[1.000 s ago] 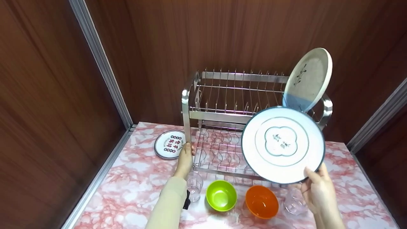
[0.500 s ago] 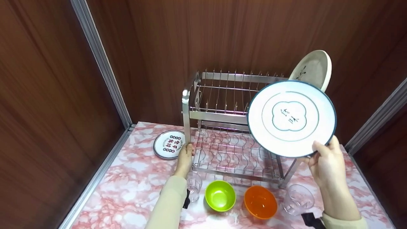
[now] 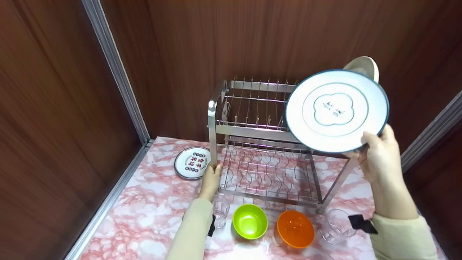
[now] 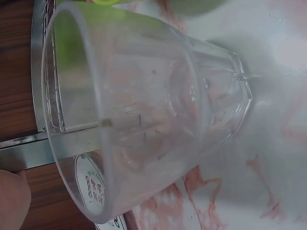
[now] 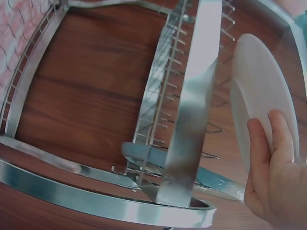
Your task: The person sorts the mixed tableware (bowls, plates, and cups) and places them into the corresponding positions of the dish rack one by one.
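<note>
My right hand (image 3: 382, 155) pinches the lower right rim of a white plate with a dark blue edge (image 3: 337, 112), thumb on its face and fingers behind. The plate is tilted in front of the upper tier's right end. In the right wrist view its pale underside (image 5: 261, 91) shows, with fingers flat against it. My left hand (image 3: 210, 180) grips the left front post of a metal dish rack (image 3: 256, 133). Another, cream-coloured plate (image 3: 364, 66) stands in the rack's right end, mostly hidden behind the held plate.
In front of the rack stand a green bowl (image 3: 250, 221), an orange bowl (image 3: 296, 229) and two clear cups, one left (image 3: 220, 211) and one right (image 3: 337, 226). A small plate with red lettering (image 3: 192, 162) lies left of the rack. Wooden panels (image 3: 274, 36) enclose the table.
My right hand has raised the blue-edged plate up and slightly right, from before the rack's lower tier to its upper tier, covering more of the cream plate. My left hand stays on the post.
</note>
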Demonstrator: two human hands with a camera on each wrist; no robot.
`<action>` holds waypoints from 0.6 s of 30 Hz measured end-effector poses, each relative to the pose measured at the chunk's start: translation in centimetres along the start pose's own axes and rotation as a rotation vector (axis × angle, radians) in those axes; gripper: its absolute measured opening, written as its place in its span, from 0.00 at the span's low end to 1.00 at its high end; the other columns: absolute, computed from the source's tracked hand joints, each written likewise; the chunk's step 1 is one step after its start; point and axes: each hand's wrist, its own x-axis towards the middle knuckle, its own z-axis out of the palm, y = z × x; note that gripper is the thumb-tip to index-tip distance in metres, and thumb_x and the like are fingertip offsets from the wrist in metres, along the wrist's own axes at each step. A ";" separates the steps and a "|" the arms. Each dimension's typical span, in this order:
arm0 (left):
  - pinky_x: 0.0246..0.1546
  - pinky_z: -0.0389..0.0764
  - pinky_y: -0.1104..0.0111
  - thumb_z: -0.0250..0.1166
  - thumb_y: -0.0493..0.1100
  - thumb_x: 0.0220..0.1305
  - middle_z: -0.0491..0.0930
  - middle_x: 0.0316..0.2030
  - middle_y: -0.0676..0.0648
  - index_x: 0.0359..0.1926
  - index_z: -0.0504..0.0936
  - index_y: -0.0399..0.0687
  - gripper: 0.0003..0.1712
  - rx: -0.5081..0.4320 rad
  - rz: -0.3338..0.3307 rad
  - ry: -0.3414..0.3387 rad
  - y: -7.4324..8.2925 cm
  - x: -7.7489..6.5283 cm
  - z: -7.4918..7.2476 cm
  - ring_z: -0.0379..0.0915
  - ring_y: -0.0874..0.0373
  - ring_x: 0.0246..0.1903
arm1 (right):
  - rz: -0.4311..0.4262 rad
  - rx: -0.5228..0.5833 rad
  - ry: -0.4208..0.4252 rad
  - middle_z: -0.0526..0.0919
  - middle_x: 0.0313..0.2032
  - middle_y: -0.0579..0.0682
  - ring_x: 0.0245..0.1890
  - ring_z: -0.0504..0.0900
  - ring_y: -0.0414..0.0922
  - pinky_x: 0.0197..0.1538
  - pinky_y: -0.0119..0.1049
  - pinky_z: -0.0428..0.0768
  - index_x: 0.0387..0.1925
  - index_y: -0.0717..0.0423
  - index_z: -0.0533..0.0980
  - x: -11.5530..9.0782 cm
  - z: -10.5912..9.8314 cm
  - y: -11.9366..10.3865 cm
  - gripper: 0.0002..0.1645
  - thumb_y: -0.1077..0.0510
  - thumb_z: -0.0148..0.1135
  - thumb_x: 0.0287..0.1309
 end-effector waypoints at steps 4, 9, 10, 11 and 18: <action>0.32 0.69 0.69 0.51 0.44 0.62 0.70 0.24 0.47 0.35 0.70 0.39 0.11 -0.003 0.010 0.018 0.0 -0.1 0.0 0.65 0.60 0.26 | 0.006 -0.117 0.100 0.69 0.41 0.51 0.23 0.80 0.44 0.22 0.38 0.79 0.54 0.50 0.55 1.1 0.9 -1.1 0.25 0.71 0.36 0.55; 0.31 0.69 0.69 0.51 0.44 0.62 0.68 0.22 0.49 0.33 0.69 0.40 0.10 -0.017 0.006 0.024 0.1 0.0 -0.1 0.63 0.59 0.25 | 0.022 -0.227 0.190 0.67 0.41 0.48 0.25 0.79 0.40 0.20 0.37 0.78 0.56 0.46 0.58 2.2 1.5 -2.5 0.30 0.72 0.38 0.53; 0.31 0.69 0.69 0.52 0.44 0.62 0.68 0.22 0.49 0.33 0.69 0.40 0.10 -0.015 0.006 0.026 0.1 0.0 -0.1 0.63 0.59 0.25 | 0.020 -0.243 0.199 0.67 0.41 0.48 0.25 0.79 0.39 0.20 0.37 0.78 0.56 0.46 0.58 2.4 1.5 -2.6 0.30 0.72 0.38 0.53; 0.31 0.69 0.69 0.52 0.44 0.62 0.68 0.22 0.49 0.33 0.69 0.40 0.10 -0.020 0.004 0.025 0.1 0.0 -0.1 0.63 0.59 0.25 | 0.016 -0.261 0.208 0.67 0.41 0.48 0.25 0.79 0.39 0.19 0.36 0.77 0.55 0.46 0.59 2.5 1.6 -2.7 0.29 0.72 0.39 0.53; 0.33 0.69 0.68 0.52 0.46 0.61 0.67 0.22 0.50 0.34 0.70 0.41 0.11 -0.006 0.002 0.017 0.1 -0.2 -0.1 0.63 0.59 0.25 | -0.016 -0.246 0.207 0.68 0.40 0.50 0.24 0.80 0.41 0.22 0.40 0.79 0.53 0.46 0.59 3.1 1.5 -2.7 0.26 0.71 0.36 0.54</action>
